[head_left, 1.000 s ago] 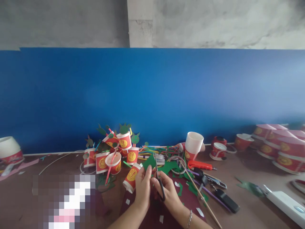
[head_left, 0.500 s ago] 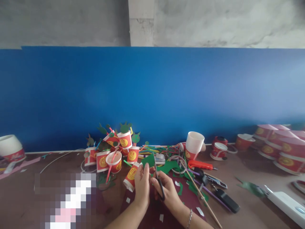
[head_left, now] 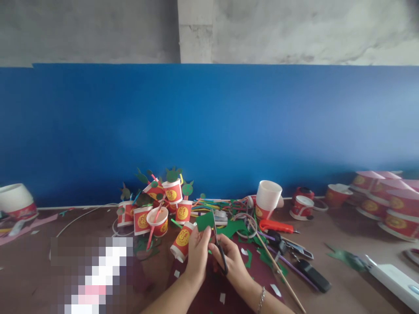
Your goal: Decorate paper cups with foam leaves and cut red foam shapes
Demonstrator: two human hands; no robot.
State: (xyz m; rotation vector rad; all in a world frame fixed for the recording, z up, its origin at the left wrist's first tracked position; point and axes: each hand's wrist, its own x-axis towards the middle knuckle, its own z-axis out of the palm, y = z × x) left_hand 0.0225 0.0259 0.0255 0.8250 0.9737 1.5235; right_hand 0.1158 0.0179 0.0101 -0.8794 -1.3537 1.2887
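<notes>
Green paper (head_left: 204, 221): in L hand (head_left: 198, 250), sticking up past thumb tip, R edge close by the blades. Outline approx same as 1 sec ago, so prob. little or nothing cut off since.
Scissors (head_left: 223, 255): in R hand (head_left: 233, 258), blades pointing away from person. Can't tell if blades are apart.
L fingers: pinching the paper. Thumb's moved nearer the blades vs half a sec ago; looks like a small regrip, paper steadied closer to the cut.
R fingers: wrapped on black handles, pos. approx unchanged.
Maroon sheet (head_left: 209, 292): under both hands, w/ white scraps (head_left: 222, 298) on the person's side of fingers.
Green offcuts (head_left: 236, 227): just beyond R fingers + to their R.
Red cup (head_left: 183, 240): on its side, just L of L fingers; more cups (head_left: 173, 195) w/ green cutouts (head_left: 172, 175) farther L + beyond.
Straws (head_left: 216, 204): beyond fingers, by the wall.
White cups (head_left: 269, 196): stacked, beyond + R of R fingers.
Stick (head_left: 278, 265): R of R fingers, running diag. toward person; key fob (head_left: 312, 274) farther R.
Counter (head_left: 327, 231): brown, cluttered; layout same as 1 sec ago, view only shifted a bit.
Room: blue panel (head_left: 209, 122) behind counter, grey wall (head_left: 294, 30) above.
</notes>
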